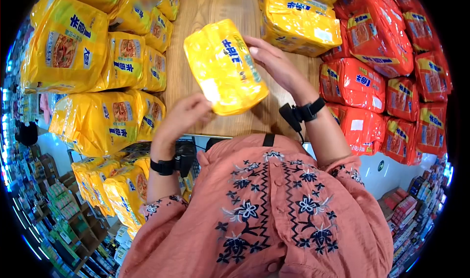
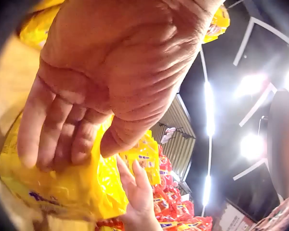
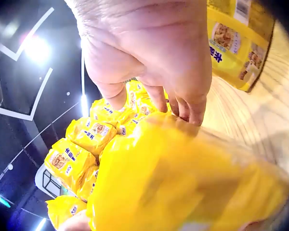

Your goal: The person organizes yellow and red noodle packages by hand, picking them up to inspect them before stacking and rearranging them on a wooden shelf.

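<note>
A yellow multipack of instant noodles (image 1: 223,65) stands tilted between both hands, over the wooden table, its blue lettering facing up and right. My left hand (image 1: 188,112) is at its lower left corner; in the left wrist view the yellow wrapper shows between the thumb and the bent fingers (image 2: 82,130), which pinch it. At the upper right edge is my right hand (image 1: 274,62), its fingers fairly straight against the pack. The right wrist view has these fingers (image 3: 183,108) at the edge of the blurred yellow pack (image 3: 183,178), with the thumb spread apart.
Stacked yellow noodle packs (image 1: 78,52) line the left side of the wooden table (image 1: 205,8). More yellow packs (image 1: 301,25) sit at the back right, beside piles of red packs (image 1: 357,82). Store shelves (image 1: 63,204) stand beyond the lower left.
</note>
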Demonstrator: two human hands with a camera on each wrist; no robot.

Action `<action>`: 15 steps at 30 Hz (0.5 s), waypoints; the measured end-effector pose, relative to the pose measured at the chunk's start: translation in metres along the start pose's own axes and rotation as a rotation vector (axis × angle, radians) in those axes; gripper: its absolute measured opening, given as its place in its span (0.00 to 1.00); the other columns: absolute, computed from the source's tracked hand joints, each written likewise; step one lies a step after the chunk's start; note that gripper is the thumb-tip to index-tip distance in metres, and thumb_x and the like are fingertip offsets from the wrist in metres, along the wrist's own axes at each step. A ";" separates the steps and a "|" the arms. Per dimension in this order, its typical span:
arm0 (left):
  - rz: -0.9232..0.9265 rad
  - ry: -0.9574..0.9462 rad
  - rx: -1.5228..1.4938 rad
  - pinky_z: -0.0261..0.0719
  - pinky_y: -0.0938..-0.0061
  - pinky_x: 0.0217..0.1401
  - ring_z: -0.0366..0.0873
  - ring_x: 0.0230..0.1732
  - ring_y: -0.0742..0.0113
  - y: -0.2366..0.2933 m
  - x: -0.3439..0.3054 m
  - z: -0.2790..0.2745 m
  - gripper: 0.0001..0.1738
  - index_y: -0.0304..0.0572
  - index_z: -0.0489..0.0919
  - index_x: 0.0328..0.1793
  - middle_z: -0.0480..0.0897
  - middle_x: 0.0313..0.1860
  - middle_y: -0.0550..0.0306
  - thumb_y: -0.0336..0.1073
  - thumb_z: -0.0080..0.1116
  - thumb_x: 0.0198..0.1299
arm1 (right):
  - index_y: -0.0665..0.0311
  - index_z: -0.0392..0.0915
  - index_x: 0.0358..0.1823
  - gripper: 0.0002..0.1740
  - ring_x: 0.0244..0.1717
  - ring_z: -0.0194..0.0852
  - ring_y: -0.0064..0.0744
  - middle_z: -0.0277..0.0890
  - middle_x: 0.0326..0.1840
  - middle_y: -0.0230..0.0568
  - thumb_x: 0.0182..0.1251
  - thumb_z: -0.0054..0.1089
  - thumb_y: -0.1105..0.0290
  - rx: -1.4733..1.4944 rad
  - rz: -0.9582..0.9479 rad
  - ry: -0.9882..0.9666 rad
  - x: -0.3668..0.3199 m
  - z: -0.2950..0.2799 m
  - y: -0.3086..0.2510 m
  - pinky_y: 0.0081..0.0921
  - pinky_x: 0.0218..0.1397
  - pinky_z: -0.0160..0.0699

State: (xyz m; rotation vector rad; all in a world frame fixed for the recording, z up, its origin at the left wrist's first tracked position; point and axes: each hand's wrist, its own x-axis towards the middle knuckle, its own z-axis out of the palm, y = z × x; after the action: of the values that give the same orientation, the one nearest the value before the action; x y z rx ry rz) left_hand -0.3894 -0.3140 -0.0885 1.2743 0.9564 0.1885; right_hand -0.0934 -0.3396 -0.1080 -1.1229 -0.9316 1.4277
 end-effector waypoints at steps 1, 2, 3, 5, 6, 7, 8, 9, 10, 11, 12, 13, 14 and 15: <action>-0.038 -0.083 -0.057 0.77 0.80 0.45 0.76 0.39 0.79 0.005 -0.002 0.014 0.15 0.38 0.80 0.44 0.80 0.37 0.65 0.44 0.57 0.74 | 0.71 0.67 0.74 0.33 0.71 0.68 0.30 0.72 0.71 0.44 0.77 0.56 0.56 -0.069 -0.004 0.017 0.003 -0.002 -0.002 0.25 0.74 0.64; -0.076 -0.167 -0.115 0.78 0.79 0.46 0.78 0.40 0.78 0.009 -0.003 0.021 0.15 0.38 0.80 0.45 0.81 0.38 0.64 0.44 0.56 0.74 | 0.71 0.68 0.74 0.33 0.71 0.69 0.30 0.73 0.70 0.45 0.77 0.57 0.55 -0.140 -0.007 0.036 0.003 -0.003 -0.005 0.25 0.74 0.64; -0.064 -0.231 -0.001 0.80 0.78 0.45 0.81 0.39 0.75 0.006 -0.001 0.019 0.18 0.37 0.81 0.47 0.84 0.41 0.60 0.46 0.54 0.75 | 0.71 0.70 0.71 0.33 0.68 0.70 0.29 0.76 0.66 0.45 0.76 0.57 0.52 -0.186 -0.054 0.082 -0.004 -0.003 -0.012 0.25 0.72 0.66; 0.045 -0.052 -0.069 0.81 0.78 0.44 0.83 0.41 0.73 0.011 -0.004 0.012 0.17 0.38 0.81 0.50 0.85 0.45 0.58 0.46 0.54 0.76 | 0.67 0.71 0.71 0.29 0.66 0.71 0.26 0.76 0.64 0.39 0.78 0.54 0.54 -0.290 -0.030 0.134 -0.019 -0.014 -0.017 0.26 0.71 0.67; 0.099 0.040 -0.107 0.81 0.78 0.43 0.84 0.42 0.71 0.019 -0.006 0.008 0.17 0.39 0.81 0.52 0.86 0.47 0.56 0.45 0.54 0.76 | 0.65 0.72 0.71 0.27 0.65 0.71 0.25 0.76 0.63 0.36 0.80 0.52 0.56 -0.342 -0.015 0.156 -0.027 -0.020 -0.018 0.27 0.71 0.68; 0.207 0.207 -0.063 0.80 0.78 0.41 0.83 0.38 0.70 0.030 -0.007 0.002 0.16 0.39 0.80 0.53 0.85 0.44 0.57 0.45 0.53 0.76 | 0.64 0.76 0.63 0.24 0.57 0.73 0.22 0.78 0.55 0.32 0.79 0.54 0.54 -0.370 -0.035 0.205 -0.036 -0.024 -0.014 0.25 0.65 0.72; 0.281 0.368 -0.105 0.80 0.78 0.43 0.83 0.40 0.70 0.027 0.000 -0.009 0.17 0.38 0.79 0.54 0.85 0.46 0.56 0.45 0.53 0.76 | 0.64 0.77 0.60 0.23 0.56 0.74 0.22 0.78 0.54 0.32 0.79 0.54 0.53 -0.381 0.031 0.222 -0.046 -0.029 -0.011 0.25 0.62 0.74; 0.354 0.532 -0.147 0.80 0.77 0.45 0.83 0.43 0.70 0.022 0.012 -0.022 0.17 0.37 0.79 0.55 0.84 0.47 0.56 0.45 0.53 0.76 | 0.64 0.78 0.58 0.22 0.54 0.75 0.22 0.78 0.52 0.32 0.78 0.55 0.53 -0.389 0.097 0.236 -0.055 -0.033 -0.007 0.25 0.60 0.75; 0.405 0.604 -0.026 0.80 0.76 0.48 0.82 0.46 0.69 0.019 0.024 -0.032 0.19 0.37 0.79 0.56 0.84 0.50 0.55 0.46 0.53 0.76 | 0.64 0.78 0.55 0.22 0.52 0.76 0.21 0.79 0.51 0.32 0.78 0.56 0.52 -0.395 0.160 0.247 -0.063 -0.037 -0.003 0.24 0.58 0.76; 0.456 0.675 0.096 0.79 0.75 0.51 0.81 0.49 0.69 0.016 0.038 -0.041 0.21 0.36 0.78 0.58 0.83 0.52 0.54 0.48 0.53 0.76 | 0.63 0.78 0.48 0.22 0.47 0.77 0.20 0.80 0.46 0.32 0.77 0.56 0.49 -0.371 0.209 0.233 -0.069 -0.042 0.006 0.22 0.51 0.78; 0.508 0.743 0.220 0.79 0.75 0.54 0.81 0.52 0.68 0.013 0.048 -0.046 0.22 0.35 0.78 0.59 0.83 0.54 0.54 0.49 0.53 0.77 | 0.63 0.78 0.47 0.22 0.46 0.77 0.20 0.80 0.45 0.32 0.77 0.56 0.48 -0.330 0.269 0.179 -0.075 -0.041 0.011 0.22 0.50 0.78; 0.463 0.680 0.170 0.77 0.74 0.58 0.79 0.55 0.68 0.011 0.058 -0.048 0.25 0.35 0.77 0.61 0.82 0.56 0.54 0.51 0.52 0.77 | 0.63 0.77 0.47 0.22 0.44 0.78 0.20 0.80 0.43 0.31 0.77 0.56 0.48 -0.290 0.323 0.128 -0.081 -0.039 0.014 0.21 0.49 0.78; 0.419 0.615 0.120 0.75 0.74 0.61 0.78 0.57 0.69 0.009 0.068 -0.050 0.27 0.35 0.77 0.64 0.81 0.58 0.54 0.53 0.51 0.77 | 0.63 0.77 0.47 0.23 0.43 0.78 0.20 0.80 0.42 0.31 0.77 0.56 0.48 -0.251 0.375 0.079 -0.086 -0.037 0.015 0.21 0.48 0.78; 0.373 0.551 0.069 0.74 0.74 0.64 0.77 0.60 0.69 0.013 0.072 -0.047 0.29 0.34 0.76 0.66 0.81 0.60 0.54 0.55 0.51 0.77 | 0.62 0.77 0.46 0.23 0.42 0.77 0.19 0.79 0.41 0.29 0.77 0.57 0.46 -0.195 0.361 0.024 -0.090 -0.032 0.016 0.19 0.46 0.78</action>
State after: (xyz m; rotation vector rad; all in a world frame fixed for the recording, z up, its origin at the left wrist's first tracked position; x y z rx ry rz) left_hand -0.3721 -0.2321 -0.1128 1.4922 1.1842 0.8364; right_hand -0.0650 -0.4322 -0.1178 -1.5093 -0.8957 1.6313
